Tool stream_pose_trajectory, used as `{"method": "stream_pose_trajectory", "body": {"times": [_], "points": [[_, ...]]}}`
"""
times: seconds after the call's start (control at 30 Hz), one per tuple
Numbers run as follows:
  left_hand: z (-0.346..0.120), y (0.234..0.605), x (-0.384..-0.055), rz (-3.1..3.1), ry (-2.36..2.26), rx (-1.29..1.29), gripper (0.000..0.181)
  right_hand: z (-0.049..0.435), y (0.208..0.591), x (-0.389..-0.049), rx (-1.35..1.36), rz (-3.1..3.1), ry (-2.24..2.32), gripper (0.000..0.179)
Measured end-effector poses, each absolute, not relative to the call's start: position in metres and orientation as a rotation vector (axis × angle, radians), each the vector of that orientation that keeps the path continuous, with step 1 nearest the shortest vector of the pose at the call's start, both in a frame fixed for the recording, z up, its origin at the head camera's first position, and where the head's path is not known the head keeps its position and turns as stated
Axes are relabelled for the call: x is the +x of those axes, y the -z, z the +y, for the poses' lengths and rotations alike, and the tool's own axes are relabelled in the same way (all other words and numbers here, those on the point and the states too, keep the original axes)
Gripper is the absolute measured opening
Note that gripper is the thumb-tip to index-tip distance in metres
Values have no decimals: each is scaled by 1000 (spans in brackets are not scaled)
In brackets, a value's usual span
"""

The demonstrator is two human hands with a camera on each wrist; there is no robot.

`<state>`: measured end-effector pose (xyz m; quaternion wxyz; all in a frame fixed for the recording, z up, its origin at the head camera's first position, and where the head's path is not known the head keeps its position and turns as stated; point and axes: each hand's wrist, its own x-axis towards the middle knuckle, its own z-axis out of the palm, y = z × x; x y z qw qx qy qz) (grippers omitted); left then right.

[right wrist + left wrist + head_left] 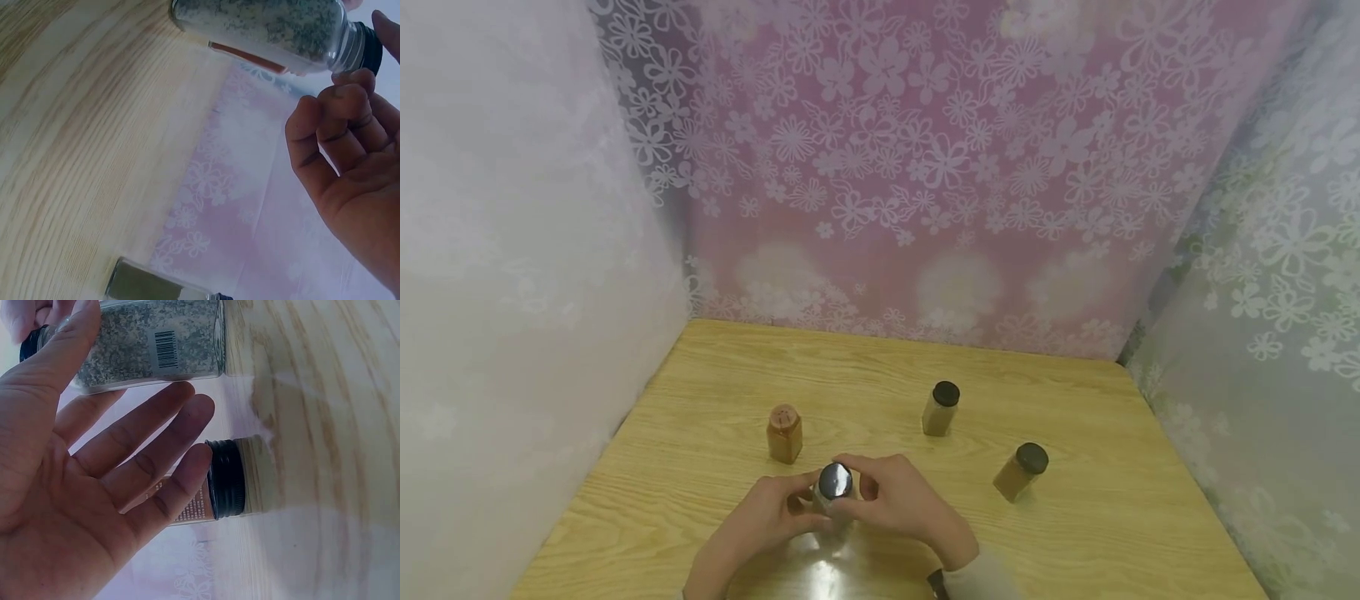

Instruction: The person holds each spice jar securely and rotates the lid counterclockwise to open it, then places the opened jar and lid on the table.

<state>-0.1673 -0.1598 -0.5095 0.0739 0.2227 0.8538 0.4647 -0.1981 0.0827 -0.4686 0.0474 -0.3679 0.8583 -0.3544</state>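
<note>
A clear spice jar [134, 340] with grey-green speckled contents and a black lid [836, 481] stands upright near the table's front, between both hands. My left hand [767, 517] holds it from the left between thumb and forefinger, the other fingers spread loosely below in the left wrist view. From the other side my right hand [898, 504] pinches the black lid between thumb and fingers. Close beyond the left fingers stands an orange-brown jar [785, 446], upside down, its black lid [226, 478] against the table.
Further back on the wooden table [865, 375] stands a jar with olive-green contents [938, 419] and a black lid. To the right is a brown-filled jar [1012, 482], also black-lidded. Flower-patterned sheets [910, 167] enclose the back and sides.
</note>
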Motion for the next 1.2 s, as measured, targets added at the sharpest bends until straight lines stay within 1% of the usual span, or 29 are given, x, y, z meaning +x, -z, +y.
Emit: {"method": "stream_pose_trajectory", "body": {"times": [0.3, 0.37, 0.5, 0.6, 0.77, 0.9, 1.03, 1.2], "points": [[-158, 510, -167, 2557, -1414, 688, 63, 79, 469, -198, -1048, 2664, 1055, 58], [-157, 510, -168, 2574, -1404, 675, 66, 81, 468, -198, -1048, 2686, 1048, 56], [-158, 510, -167, 2595, -1383, 640, 73, 87, 467, -199, -1077, 2677, 1070, 45], [-158, 510, -167, 2601, -1372, 638, 75, 89, 466, -200, -1122, 2661, 1072, 42], [-158, 510, -168, 2600, -1362, 654, 72, 86, 466, -198, -1169, 2623, 1059, 49], [-158, 509, -168, 2602, -1361, 662, 68, 81, 468, -196, -1149, 2649, 1052, 54], [-158, 509, -168, 2585, -1380, 690, 68, 75, 468, -194, -1124, 2677, 1002, 58], [-159, 510, -167, 2555, -1397, 697, 70, 72, 469, -193, -1104, 2683, 967, 59]]}}
